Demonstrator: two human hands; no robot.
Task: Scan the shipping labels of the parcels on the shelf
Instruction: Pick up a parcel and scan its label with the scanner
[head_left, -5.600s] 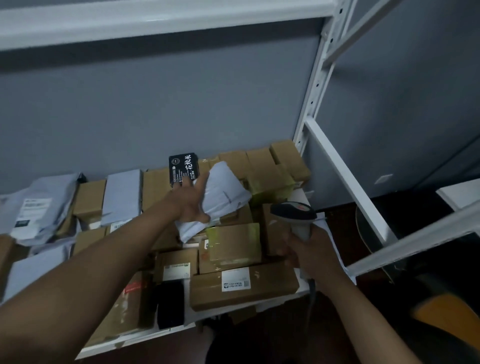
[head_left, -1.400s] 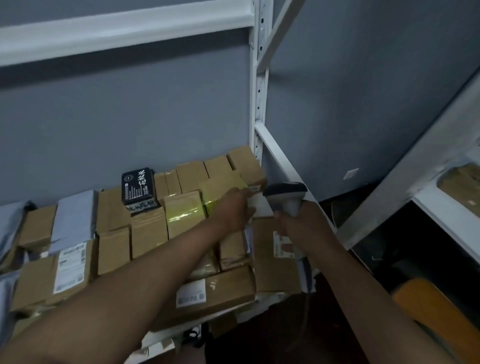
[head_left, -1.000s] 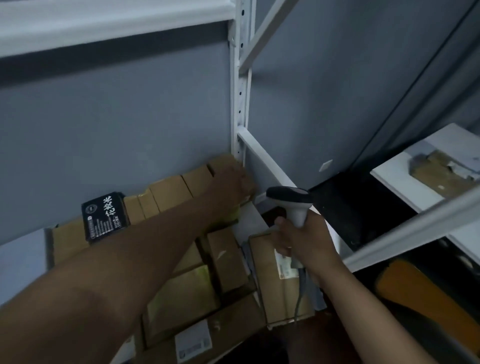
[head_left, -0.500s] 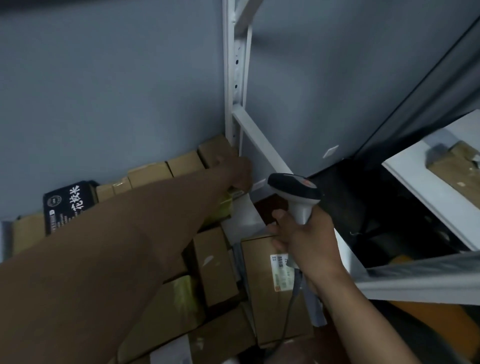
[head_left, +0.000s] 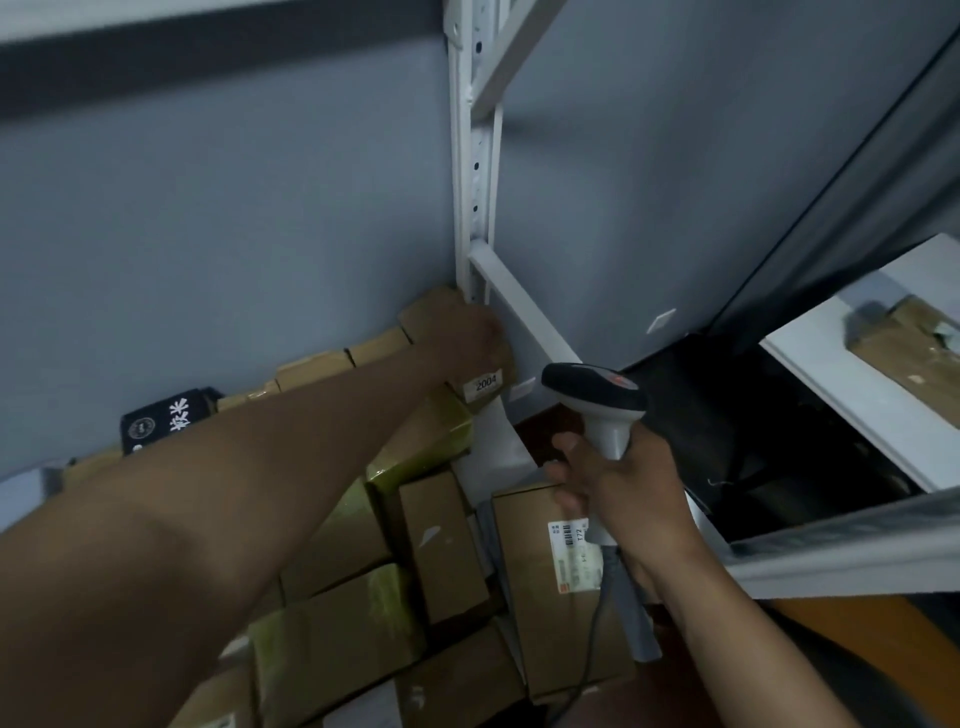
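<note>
Left hand (head_left: 470, 335) is way back in the corner, fingers curled over the top of a small cardboard box (head_left: 483, 376), gripping it right beside the white shelf upright (head_left: 475, 208). The box's front face shows a little label reading 2004 (head_left: 484, 385).

Right hand (head_left: 618, 488) has its fingers wrapped tight round the grey handle of a handheld barcode scanner (head_left: 597, 400), black head up top with a red mark, near that labelled box. Its cable (head_left: 592, 639) trails down past the wrist.

Under the right hand sits a brown parcel (head_left: 545, 597) with a white shipping label (head_left: 571, 558), partly covered by the hand. Left of it, more cardboard boxes packed close, some wrapped in yellowish tape (head_left: 415, 452). A black box with white characters (head_left: 166, 421) stands against the grey wall further left, behind the forearm.
</note>
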